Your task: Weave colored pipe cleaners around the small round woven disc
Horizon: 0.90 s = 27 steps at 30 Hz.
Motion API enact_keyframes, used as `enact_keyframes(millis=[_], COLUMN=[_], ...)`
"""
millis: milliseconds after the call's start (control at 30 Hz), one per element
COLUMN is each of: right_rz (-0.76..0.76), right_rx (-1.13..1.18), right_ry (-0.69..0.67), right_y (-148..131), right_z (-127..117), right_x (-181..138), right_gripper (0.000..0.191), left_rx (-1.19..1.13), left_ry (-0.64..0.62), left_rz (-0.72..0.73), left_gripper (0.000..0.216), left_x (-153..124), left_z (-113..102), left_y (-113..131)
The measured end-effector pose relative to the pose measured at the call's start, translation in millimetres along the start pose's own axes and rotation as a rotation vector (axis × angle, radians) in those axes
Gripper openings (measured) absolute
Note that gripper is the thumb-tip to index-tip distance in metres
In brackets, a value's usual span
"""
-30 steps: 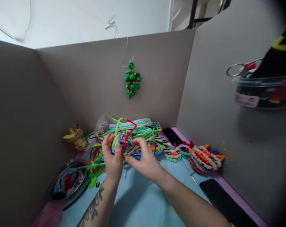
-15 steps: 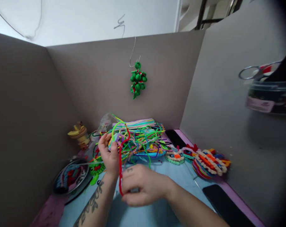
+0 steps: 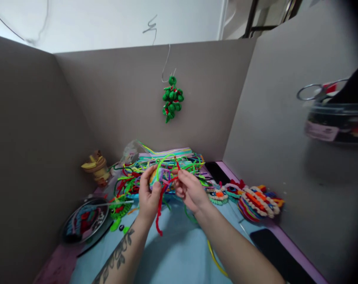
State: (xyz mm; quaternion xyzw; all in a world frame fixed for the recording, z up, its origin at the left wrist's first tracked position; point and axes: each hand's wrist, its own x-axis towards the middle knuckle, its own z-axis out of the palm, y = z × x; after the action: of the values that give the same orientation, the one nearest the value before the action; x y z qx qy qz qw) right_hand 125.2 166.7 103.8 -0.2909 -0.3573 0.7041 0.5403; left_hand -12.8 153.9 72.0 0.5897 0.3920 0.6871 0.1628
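My left hand point(image 3: 148, 195) is closed round a small woven pipe-cleaner piece point(image 3: 161, 176) of purple, yellow and green. A red pipe cleaner point(image 3: 159, 213) runs out of it and hangs down past my left wrist. My right hand point(image 3: 190, 190) pinches the upper part of that red pipe cleaner just right of the piece. A green loop arches over the piece between both hands. Both hands are raised above the light blue mat point(image 3: 179, 252), in front of a loose pile of coloured pipe cleaners point(image 3: 185, 161).
Grey cardboard walls point(image 3: 122, 98) box the desk in on three sides. A green ornament point(image 3: 172, 99) hangs from a wire hook. Finished woven figures point(image 3: 252, 201) lie right, a round tin point(image 3: 82, 225) and yellow figure point(image 3: 94, 167) left, a black phone point(image 3: 276, 256) near right.
My right hand rose from low over the mat, where it held the red pipe cleaner's lower end, to pinch it beside the piece. The red strand's tail now dangles free.
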Motion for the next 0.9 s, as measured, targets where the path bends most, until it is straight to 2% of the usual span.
enact_keyframes(millis=[100, 200, 267, 367, 467, 533, 600, 733, 800, 900], right_rz=[-0.059, -0.169, -0.286, -0.48, -0.593, -0.607, -0.599, -0.583, -0.565, -0.564], right_rx=[0.039, -0.143, -0.329, -0.585, -0.695, -0.704, -0.723, -0.932, -1.009, -0.899], right_ry=[0.046, -0.002, -0.05, -0.059, -0.037, -0.073, -0.165, -0.277, -0.273, -0.143], right_y=[-9.1, -14.1, -15.4, -15.1, -13.7, -14.0, -16.0, -23.8, -27.4, -30.6], right_z=[-4.7, -9.7, -13.0, -16.4, -17.1, -16.6, -15.5, -15.0, -17.6, -24.9], right_x=[1.3, -0.1, -0.9, -1.3, -2.1, -3.8, -6.7, -11.1, -10.0, -4.7], right_gripper=[0.045, 0.039, 0.033, 0.026, 0.022, 0.021, 0.023, 0.033, 0.04, 0.042], left_rx=[0.019, -0.003, 0.0, 0.014, 0.009, -0.012, -0.036, -0.012, 0.018, 0.047], left_ry=[-0.177, -0.358, -0.408, -0.392, -0.373, -0.364, -0.357, -0.31, -0.283, -0.311], left_rz=[-0.007, -0.006, 0.006, 0.01, -0.004, -0.03, -0.059, -0.075, -0.082, -0.066], left_gripper=[0.043, 0.047, 0.049, 0.05, 0.05, 0.05, 0.049, 0.048, 0.048, 0.05], left_x=[-0.4, 1.1, 1.5, 0.6, -0.5, -0.2, 1.1, 4.8, 6.1, 6.6], left_z=[0.6, -1.2, -2.3, -2.3, -0.7, 0.2, 0.4, -2.6, -4.9, -7.1], left_y=[-1.4, -2.7, -3.0, -3.5, -3.9, -3.3, -2.1, -0.8, -1.0, -2.0])
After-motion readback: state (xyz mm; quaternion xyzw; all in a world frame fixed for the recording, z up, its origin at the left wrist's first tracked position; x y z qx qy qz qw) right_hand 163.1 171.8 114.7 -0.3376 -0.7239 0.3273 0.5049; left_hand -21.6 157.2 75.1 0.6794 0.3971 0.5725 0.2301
